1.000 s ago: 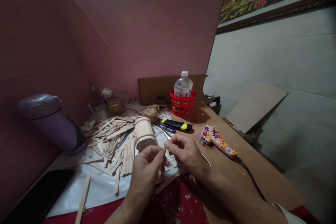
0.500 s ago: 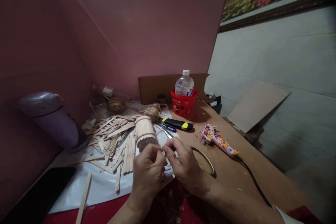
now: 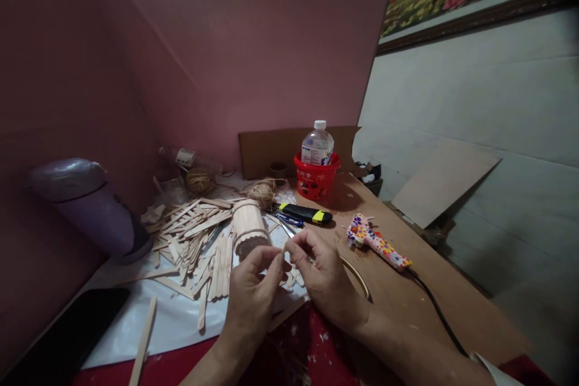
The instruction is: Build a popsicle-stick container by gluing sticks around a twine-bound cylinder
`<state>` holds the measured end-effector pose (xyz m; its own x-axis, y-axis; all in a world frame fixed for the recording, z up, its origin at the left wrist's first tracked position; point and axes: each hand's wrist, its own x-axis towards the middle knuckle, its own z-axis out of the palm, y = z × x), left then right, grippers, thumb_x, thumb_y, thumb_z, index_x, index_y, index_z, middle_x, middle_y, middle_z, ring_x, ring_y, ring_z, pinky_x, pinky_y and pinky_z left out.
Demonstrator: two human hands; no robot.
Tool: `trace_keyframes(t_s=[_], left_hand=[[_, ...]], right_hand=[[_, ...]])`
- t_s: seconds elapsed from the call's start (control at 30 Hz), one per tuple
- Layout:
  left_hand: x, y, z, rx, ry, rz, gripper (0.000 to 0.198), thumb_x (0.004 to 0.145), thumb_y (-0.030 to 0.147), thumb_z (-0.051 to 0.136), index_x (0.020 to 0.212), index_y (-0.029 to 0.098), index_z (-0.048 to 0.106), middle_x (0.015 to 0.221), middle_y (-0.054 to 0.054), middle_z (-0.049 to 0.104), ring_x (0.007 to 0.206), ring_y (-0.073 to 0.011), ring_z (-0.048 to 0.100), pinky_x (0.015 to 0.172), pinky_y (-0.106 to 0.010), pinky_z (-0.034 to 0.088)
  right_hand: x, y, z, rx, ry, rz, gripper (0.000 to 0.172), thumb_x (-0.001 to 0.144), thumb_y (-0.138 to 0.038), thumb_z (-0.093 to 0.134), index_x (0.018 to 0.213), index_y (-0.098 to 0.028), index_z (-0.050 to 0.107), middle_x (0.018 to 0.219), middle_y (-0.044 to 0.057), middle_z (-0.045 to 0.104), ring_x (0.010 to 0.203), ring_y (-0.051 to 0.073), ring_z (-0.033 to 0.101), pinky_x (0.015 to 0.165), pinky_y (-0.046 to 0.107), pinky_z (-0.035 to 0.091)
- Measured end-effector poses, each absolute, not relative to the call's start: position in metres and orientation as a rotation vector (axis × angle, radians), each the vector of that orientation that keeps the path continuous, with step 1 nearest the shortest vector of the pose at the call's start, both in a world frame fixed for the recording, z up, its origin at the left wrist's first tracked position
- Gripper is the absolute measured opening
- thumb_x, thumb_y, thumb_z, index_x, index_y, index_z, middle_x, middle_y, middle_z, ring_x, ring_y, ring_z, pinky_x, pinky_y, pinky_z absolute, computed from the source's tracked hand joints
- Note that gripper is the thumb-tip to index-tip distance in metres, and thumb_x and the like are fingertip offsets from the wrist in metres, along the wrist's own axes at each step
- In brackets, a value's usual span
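Note:
My left hand [image 3: 253,292] and my right hand [image 3: 323,280] meet fingertip to fingertip over the table's near edge, each pinched on something small that I cannot make out. A thin curved strip [image 3: 355,274] arcs out from behind my right hand onto the wooden table [image 3: 407,307]. Just beyond my fingers stands a small barrel of ice-cream sticks [image 3: 248,230] bound with twine. Loose ice-cream sticks [image 3: 194,241] lie heaped on white plastic to its left.
A flower-patterned glue gun [image 3: 377,242] with a black cord lies to the right. A black and yellow utility knife [image 3: 305,213], twine balls [image 3: 200,181], a red bucket [image 3: 316,181] holding a water bottle [image 3: 317,143], a purple container [image 3: 88,205] and a dark phone [image 3: 67,338] surround the work spot.
The curved strip came into view beside my right hand, then my right hand slid over part of it. Both hands stayed pinched together, shifting slightly.

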<state>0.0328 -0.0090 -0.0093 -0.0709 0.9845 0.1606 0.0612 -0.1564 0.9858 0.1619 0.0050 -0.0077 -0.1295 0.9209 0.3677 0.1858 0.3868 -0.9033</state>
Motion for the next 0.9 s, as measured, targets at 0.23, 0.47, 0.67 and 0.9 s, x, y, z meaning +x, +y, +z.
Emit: trace_keyframes(t_s=[0.23,0.47,0.67,0.9], left_hand=[[0.040,-0.010,0.000,1.107,1.242,1.408,0.019,0.063,0.031,0.070,0.058,0.015,0.060,0.044,0.001,0.059,0.038,-0.0103,0.051,0.039,-0.020,0.042],[0.040,-0.008,-0.002,0.884,1.132,1.361,0.026,0.063,0.035,0.074,0.063,0.014,0.059,0.050,-0.001,0.064,0.037,-0.0119,0.054,0.037,-0.022,0.046],[0.034,-0.007,-0.010,0.861,1.016,1.220,0.031,0.075,0.043,0.068,0.074,0.012,0.063,0.055,-0.002,0.065,0.041,-0.0106,0.055,0.038,-0.021,0.048],[0.033,-0.005,-0.004,0.751,0.794,1.149,0.027,0.073,0.037,0.071,0.072,0.011,0.062,0.054,-0.001,0.062,0.038,-0.0090,0.052,0.033,-0.018,0.044]], right_hand=[[0.160,0.000,-0.015,-1.035,-1.738,0.644,0.016,0.093,-0.029,0.045,0.081,-0.020,0.052,0.074,0.004,0.060,0.071,0.019,0.058,0.062,0.029,0.042],[0.157,0.003,-0.018,-1.051,-1.564,0.851,0.022,0.093,-0.038,0.047,0.082,-0.020,0.052,0.067,0.000,0.057,0.063,0.015,0.055,0.060,0.026,0.044],[0.158,0.004,-0.015,-1.021,-1.503,0.832,0.021,0.091,-0.037,0.050,0.079,-0.021,0.054,0.065,0.000,0.057,0.060,0.015,0.055,0.057,0.027,0.044],[0.161,0.004,-0.018,-0.954,-1.627,0.646,0.017,0.093,-0.031,0.049,0.079,-0.023,0.054,0.069,0.003,0.060,0.070,0.021,0.060,0.061,0.031,0.045]])
